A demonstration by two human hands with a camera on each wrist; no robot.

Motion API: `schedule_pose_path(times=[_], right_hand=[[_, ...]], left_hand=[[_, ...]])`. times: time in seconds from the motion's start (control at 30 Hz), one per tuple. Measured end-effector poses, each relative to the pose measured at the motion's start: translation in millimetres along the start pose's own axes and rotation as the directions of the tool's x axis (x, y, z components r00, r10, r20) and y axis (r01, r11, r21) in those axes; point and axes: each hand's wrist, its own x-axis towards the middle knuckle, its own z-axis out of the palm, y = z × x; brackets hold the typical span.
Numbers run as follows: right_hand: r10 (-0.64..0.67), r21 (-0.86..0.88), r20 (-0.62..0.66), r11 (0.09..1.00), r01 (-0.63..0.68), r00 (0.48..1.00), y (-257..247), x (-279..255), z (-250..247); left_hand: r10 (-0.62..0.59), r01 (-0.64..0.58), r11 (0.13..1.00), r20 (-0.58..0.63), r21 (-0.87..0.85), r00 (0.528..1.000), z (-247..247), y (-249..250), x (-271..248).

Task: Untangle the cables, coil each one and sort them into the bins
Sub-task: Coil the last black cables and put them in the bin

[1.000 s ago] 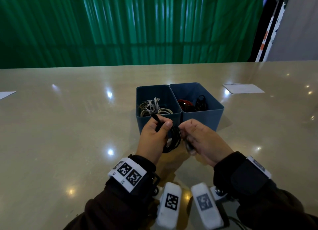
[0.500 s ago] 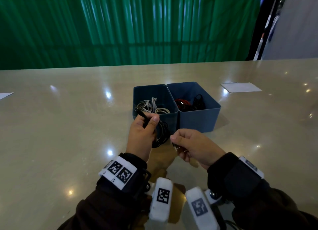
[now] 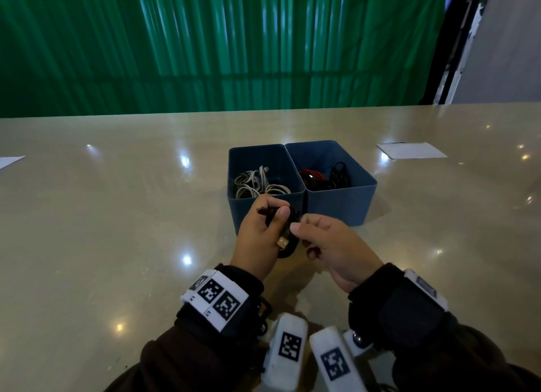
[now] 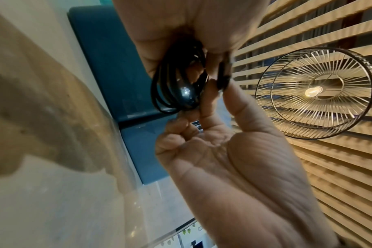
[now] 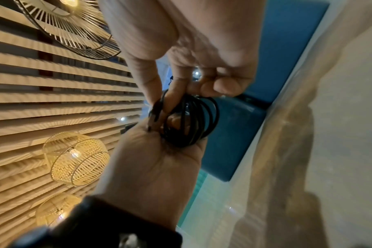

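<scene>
A coiled black cable (image 3: pixel 288 249) with a USB plug (image 3: pixel 282 242) hangs just in front of the bins. My left hand (image 3: pixel 273 218) grips the coil (image 4: pixel 174 87) in its curled fingers. My right hand (image 3: pixel 301 227) is close beside it, with thumb and forefinger pinching a strand of the same coil (image 5: pixel 191 120). The left blue bin (image 3: pixel 263 151) holds white cables (image 3: pixel 257 183). The right blue bin (image 3: pixel 330 145) holds a red cable (image 3: pixel 310 174) and a black one (image 3: pixel 338 173).
The bins stand side by side in the middle of a glossy beige table (image 3: pixel 117 216). A white sheet (image 3: pixel 411 150) lies at the back right and another (image 3: pixel 10 160) at the left edge. A green curtain (image 3: pixel 205 54) hangs behind the table.
My right hand has moved left and up until it touches the coil in my left hand. The USB plug now shows below my left thumb.
</scene>
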Motion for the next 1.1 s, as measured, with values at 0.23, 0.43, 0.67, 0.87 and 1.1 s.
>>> schedule_pose_path(times=[0.23, 0.43, 0.67, 0.87, 1.1], right_hand=[[-0.205, -0.201, -0.100, 0.962, 0.182, 0.974, 0.7, 2.7, -9.7], [-0.194, -0.245, -0.152, 0.957, 0.154, 0.969, 1.6, 4.1, -13.6], [-0.066, 0.178, -0.133, 0.980, 0.089, 0.989, -2.8, 5.5, -14.3], [0.013, 0.348, -0.121, 0.937, 0.030, 0.993, -0.3, 6.9, -13.4], [0.024, 0.342, -0.026, 0.940, -0.014, 0.999, 1.0, 6.8, -12.4]], left_hand=[[-0.223, 0.240, 0.943, 0.101, -0.231, 0.970, 7.7, 8.5, -5.5], [-0.198, 0.228, 0.963, 0.199, -0.144, 0.960, 4.9, 9.5, -7.1], [-0.165, 0.228, 0.956, 0.299, -0.187, 0.940, -2.1, 11.3, -2.5], [-0.196, 0.318, 0.900, 0.375, -0.299, 0.906, -5.4, 7.2, 0.8], [-0.215, 0.283, 0.926, 0.270, -0.249, 0.939, -2.4, -0.7, 1.9]])
